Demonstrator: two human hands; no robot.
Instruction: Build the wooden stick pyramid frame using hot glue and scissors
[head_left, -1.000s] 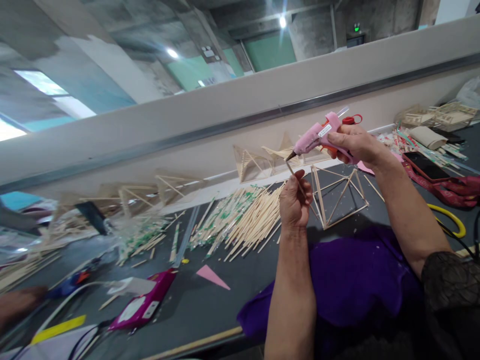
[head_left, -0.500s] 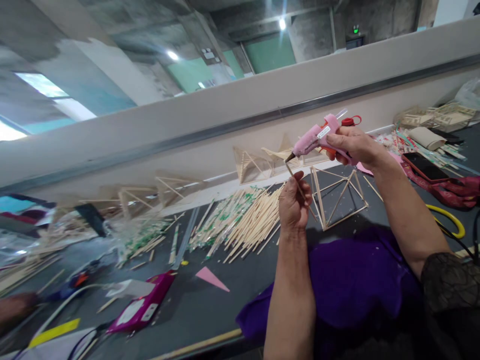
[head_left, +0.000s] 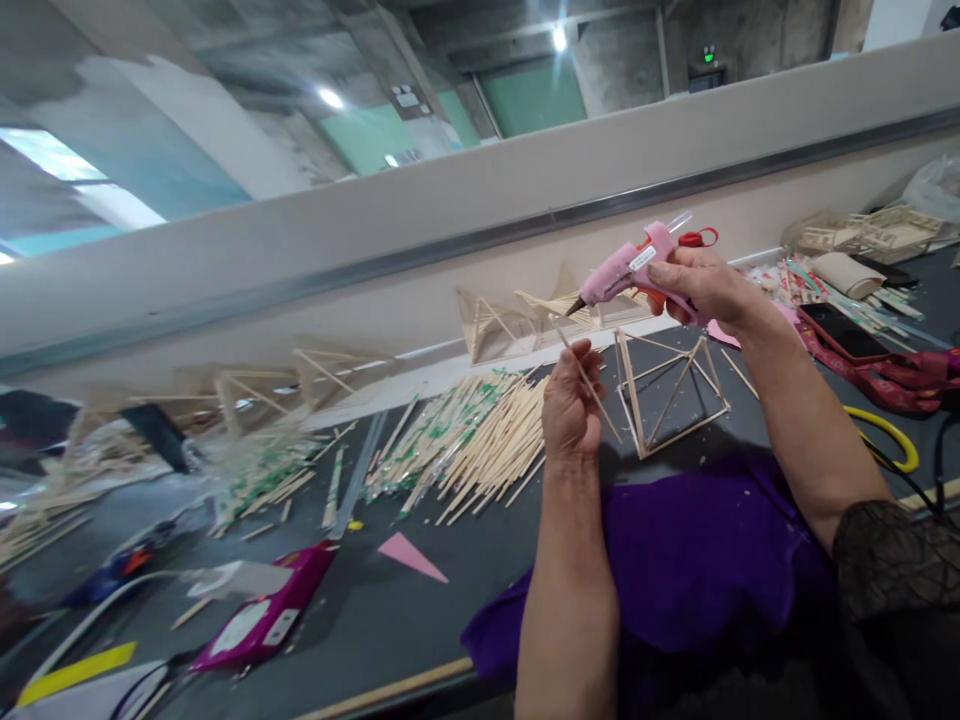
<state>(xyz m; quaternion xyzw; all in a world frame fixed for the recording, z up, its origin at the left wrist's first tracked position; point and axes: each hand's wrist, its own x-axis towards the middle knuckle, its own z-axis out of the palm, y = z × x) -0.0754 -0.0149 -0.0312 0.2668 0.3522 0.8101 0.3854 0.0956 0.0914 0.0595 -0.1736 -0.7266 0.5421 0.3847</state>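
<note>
1. The left hand (head_left: pixel 571 405) is pinched on a thin stick (head_left: pixel 587 381), its upper end towards eleven o'clock.
2. At two o'clock, the right hand (head_left: pixel 701 285) is wrapped round a pink glue gun (head_left: pixel 619 275), nozzle (head_left: pixel 575 306) just beside that end.
3. A stick frame (head_left: pixel 675 395) stands at three o'clock; loose sticks (head_left: pixel 495 455) lie at eight.
4. Likely step: gluing the stick's end. The next move probably calls for a steady pinch, fingers clear of the nozzle.
</note>
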